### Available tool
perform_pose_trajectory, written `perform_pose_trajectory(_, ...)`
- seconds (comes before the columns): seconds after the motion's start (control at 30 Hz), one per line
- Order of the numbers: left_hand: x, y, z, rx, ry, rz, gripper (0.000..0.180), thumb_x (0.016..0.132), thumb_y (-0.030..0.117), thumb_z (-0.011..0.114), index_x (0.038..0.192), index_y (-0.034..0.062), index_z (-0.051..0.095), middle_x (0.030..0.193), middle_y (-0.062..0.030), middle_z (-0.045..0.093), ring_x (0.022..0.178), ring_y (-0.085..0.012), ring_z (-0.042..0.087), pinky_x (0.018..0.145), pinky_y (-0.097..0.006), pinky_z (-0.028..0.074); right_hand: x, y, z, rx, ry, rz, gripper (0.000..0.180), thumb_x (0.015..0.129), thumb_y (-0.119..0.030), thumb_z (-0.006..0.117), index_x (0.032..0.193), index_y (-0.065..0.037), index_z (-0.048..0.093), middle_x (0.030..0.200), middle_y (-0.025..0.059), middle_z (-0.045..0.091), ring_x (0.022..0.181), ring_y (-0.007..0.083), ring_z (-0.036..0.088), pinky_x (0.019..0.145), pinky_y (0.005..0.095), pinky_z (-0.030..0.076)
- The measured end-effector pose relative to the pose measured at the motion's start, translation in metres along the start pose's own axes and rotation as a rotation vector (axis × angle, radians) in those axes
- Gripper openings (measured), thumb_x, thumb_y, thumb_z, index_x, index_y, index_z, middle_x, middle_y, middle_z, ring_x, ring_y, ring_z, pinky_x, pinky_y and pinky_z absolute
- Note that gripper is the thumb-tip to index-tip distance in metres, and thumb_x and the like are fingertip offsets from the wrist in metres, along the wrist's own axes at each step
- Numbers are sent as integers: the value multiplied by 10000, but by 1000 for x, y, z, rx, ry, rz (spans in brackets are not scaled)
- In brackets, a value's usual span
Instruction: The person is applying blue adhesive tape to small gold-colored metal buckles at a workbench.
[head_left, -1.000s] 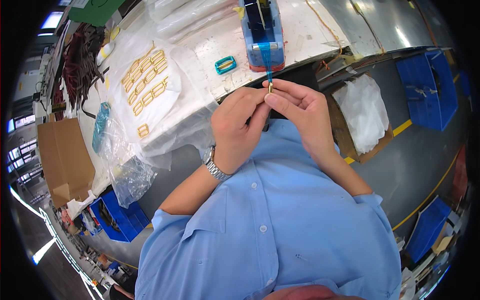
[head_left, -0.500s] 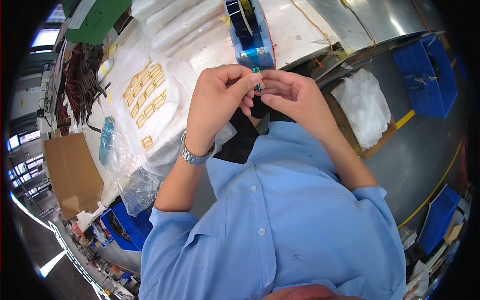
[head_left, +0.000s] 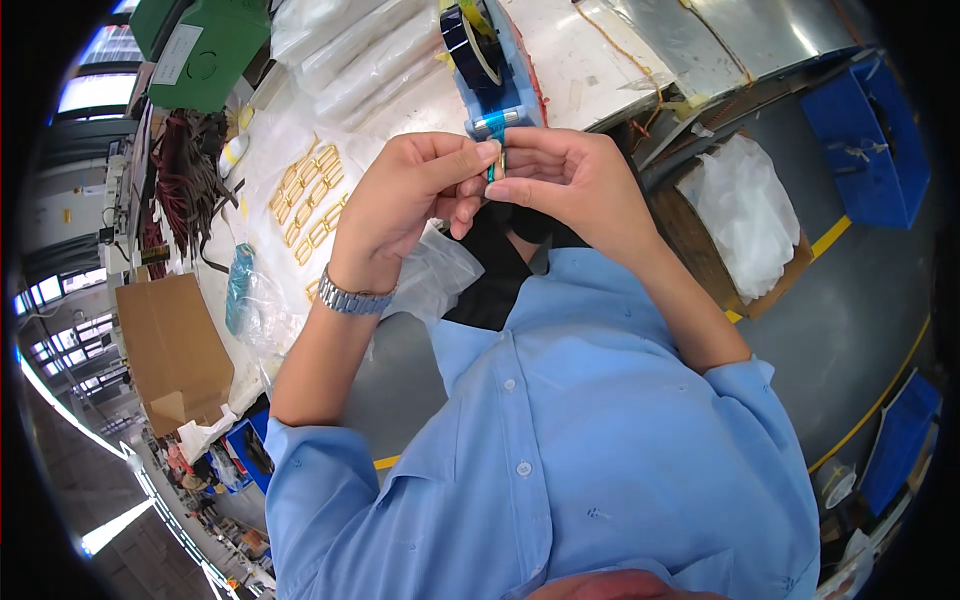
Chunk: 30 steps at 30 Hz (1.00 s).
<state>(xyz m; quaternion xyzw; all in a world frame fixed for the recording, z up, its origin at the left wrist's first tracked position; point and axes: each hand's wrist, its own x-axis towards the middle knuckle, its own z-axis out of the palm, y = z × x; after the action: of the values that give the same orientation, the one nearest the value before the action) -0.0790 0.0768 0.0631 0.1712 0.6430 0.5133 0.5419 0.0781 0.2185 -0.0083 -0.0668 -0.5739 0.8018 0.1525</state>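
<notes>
My left hand (head_left: 405, 195) pinches a small gold metal piece with blue-green tape (head_left: 497, 160) on it between thumb and fingertips. From the other side, the thumb and fingers of my right hand (head_left: 580, 185) close on the same piece, partly hiding its shape. Just beyond my fingertips stands a blue tape dispenser (head_left: 508, 95), with a dark roll of tape (head_left: 468, 45) and a strip of blue film over its front roller. Several gold rectangular slide buckles (head_left: 310, 195) lie in rows on white sheeting to the left of my left hand.
Clear plastic bags (head_left: 350, 50) lie at the far left of the table. A green box (head_left: 205, 60), dark straps (head_left: 185, 165) and a brown cardboard flap (head_left: 175, 345) are at left. To the right stand a carton with white plastic (head_left: 745, 215) and a blue bin (head_left: 870, 150).
Both hands have shifted slightly left, with the small piece still pinched between them. My left forearm now covers part of the buckle rows. The whole view has also moved a little.
</notes>
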Motion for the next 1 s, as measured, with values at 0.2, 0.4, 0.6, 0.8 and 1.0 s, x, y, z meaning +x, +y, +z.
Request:
perform_pose_trajectory(0.2,0,8,-4,-47,-41,-141,356,1034,273,761,788,35,663,680,-24,651,537,-116,644,502,-260,566,-10,-6,13,128,76,44,376,951,-92,822,1273,74,722,1071,119,811,1000,153,771,926,281,602)
perform_pose_trajectory(0.4,11,1,-9,-53,-34,-191,362,1037,281,756,787,37,663,673,-35,660,540,-137,661,517,-262,581,-8,1,9,9,94,21,332,963,-131,813,1221,67,744,1062,128,816,990,151,779,919,284,598)
perform_pose_trajectory(0.6,18,-4,-7,-137,7,-200,380,1035,299,760,785,29,663,679,-37,662,532,-139,661,531,-262,595,-5,2,9,-165,123,-91,309,954,-150,814,1193,38,761,1000,102,826,961,133,786,873,274,597)
perform_pose_trajectory(0.8,-1,-9,13,273,216,119,367,1048,270,736,801,3,681,713,-43,675,597,-123,695,530,-258,601,-5,6,7,-238,112,-64,434,927,-93,839,1307,74,712,1034,75,815,987,112,764,933,273,580)
perform_pose_trajectory(1.0,-2,-16,4,141,228,120,285,1052,230,724,969,-43,729,794,-59,719,647,-123,718,592,-246,621,-7,0,8,-337,125,-115,455,920,-95,849,1307,97,707,1033,95,814,995,117,757,932,284,590)
